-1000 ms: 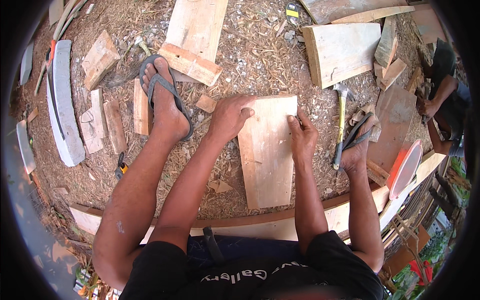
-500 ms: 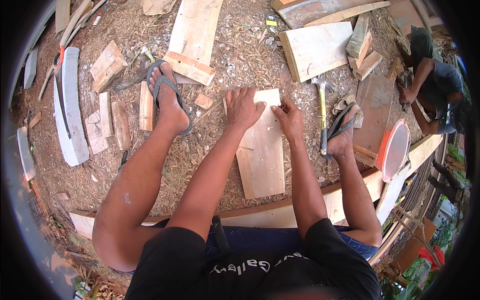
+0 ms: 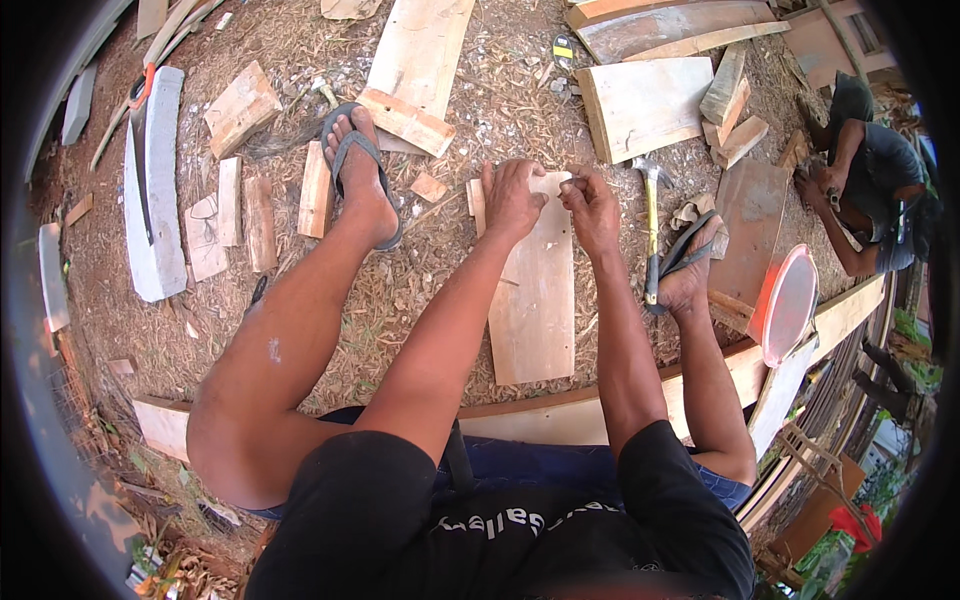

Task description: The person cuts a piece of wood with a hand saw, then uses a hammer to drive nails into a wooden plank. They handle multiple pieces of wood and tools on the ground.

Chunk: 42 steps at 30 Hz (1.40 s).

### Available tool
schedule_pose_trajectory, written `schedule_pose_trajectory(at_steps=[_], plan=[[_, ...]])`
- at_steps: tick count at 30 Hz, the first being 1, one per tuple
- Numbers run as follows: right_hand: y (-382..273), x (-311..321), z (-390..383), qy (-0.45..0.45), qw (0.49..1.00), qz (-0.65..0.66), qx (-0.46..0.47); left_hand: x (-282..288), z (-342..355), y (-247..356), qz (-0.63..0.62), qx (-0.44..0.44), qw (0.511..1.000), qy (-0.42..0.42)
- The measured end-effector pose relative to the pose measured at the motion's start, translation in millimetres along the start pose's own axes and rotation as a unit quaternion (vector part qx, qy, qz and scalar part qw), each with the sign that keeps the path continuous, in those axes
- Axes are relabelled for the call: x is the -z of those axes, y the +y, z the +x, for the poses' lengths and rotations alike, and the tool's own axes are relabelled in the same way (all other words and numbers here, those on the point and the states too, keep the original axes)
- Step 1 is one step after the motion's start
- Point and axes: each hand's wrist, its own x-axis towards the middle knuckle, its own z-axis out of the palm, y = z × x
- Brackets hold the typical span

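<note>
A pale wooden board lies lengthwise on the ground between my legs. My left hand grips its far end, fingers bent over the edge and thumb on the top face. A small wood piece shows beside that hand, partly hidden. At the board's far right corner my right hand is closed, thumb and fingertips pressed together. Whatever it pinches is too small or too hidden to name. A claw hammer with a yellow and black handle lies to the right, near my sandaled right foot.
Wood shavings cover the ground. Offcuts and a handsaw beside a grey-white slab lie left. A thick wood block is at far right. An orange-rimmed basin stands right, with another person beyond.
My right hand has moved up to the board's far corner, and its fingers have closed together. My left hand stays at the far end, its fingers more bent. The whole view has shifted slightly.
</note>
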Motion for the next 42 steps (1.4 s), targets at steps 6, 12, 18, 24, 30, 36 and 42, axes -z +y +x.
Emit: schedule_pose_trajectory(at_steps=[6,12,18,24,30,36,42], plan=[[2,-15,-5,0.027,0.999,-0.010,0.029,2,-6,0,0.003,-0.019,1.000,0.022],[18,-7,-8,-0.004,0.955,0.272,-0.122,-1,-8,-1,-0.006,-0.039,0.998,0.039],[11,-5,-8,-0.036,0.996,0.059,-0.050,-6,-5,-7,-0.039,-0.038,0.996,0.067],[4,-20,-3,0.042,0.960,-0.225,0.159,-5,-3,-14,-0.082,-0.045,0.993,0.065],[3,-25,-2,0.012,0.967,-0.221,0.124,-5,-5,-14,-0.071,-0.047,0.994,0.065],[12,-21,0,0.021,0.965,-0.245,0.094,-20,-1,-7,-0.087,-0.017,0.994,0.069],[33,59,-28,0.225,0.902,-0.366,0.037,-17,-2,-17,-0.074,0.000,0.993,0.087]])
